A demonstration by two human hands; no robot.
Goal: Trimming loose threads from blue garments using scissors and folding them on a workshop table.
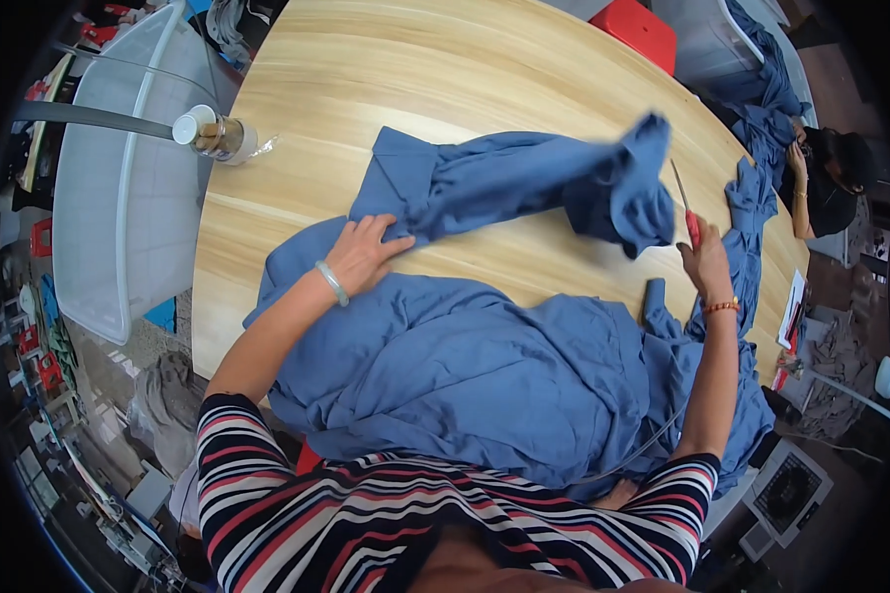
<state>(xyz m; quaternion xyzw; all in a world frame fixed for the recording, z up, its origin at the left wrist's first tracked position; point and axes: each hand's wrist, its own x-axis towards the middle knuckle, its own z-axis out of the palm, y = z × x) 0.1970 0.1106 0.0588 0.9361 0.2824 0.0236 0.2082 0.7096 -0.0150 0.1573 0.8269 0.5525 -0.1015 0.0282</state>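
A large blue garment (465, 366) is spread in loose folds over the near part of a light wooden bench (366, 69), with its lower edge hanging over the bench edge toward the person. One long section of the garment is drawn out across the bench toward the far right, where its end (628, 193) is lifted clear of the surface and appears blurred. The left hand (361, 255) is laid flat on the garment where that long section begins, with the fingers spread and pressed down on the cloth; a pale bangle is worn at that wrist. The right hand (704, 265) is raised at the right edge of the garment, and its grip is closed around the red handle of a pair of scissors (684, 203), whose blades point up and away, just beside the lifted cloth end. An orange band is worn at the right wrist. A clear plastic bin (119, 198) stands off the left side of the bench. At the far right, a second person (831, 183) is seated near more blue cloth (761, 109).
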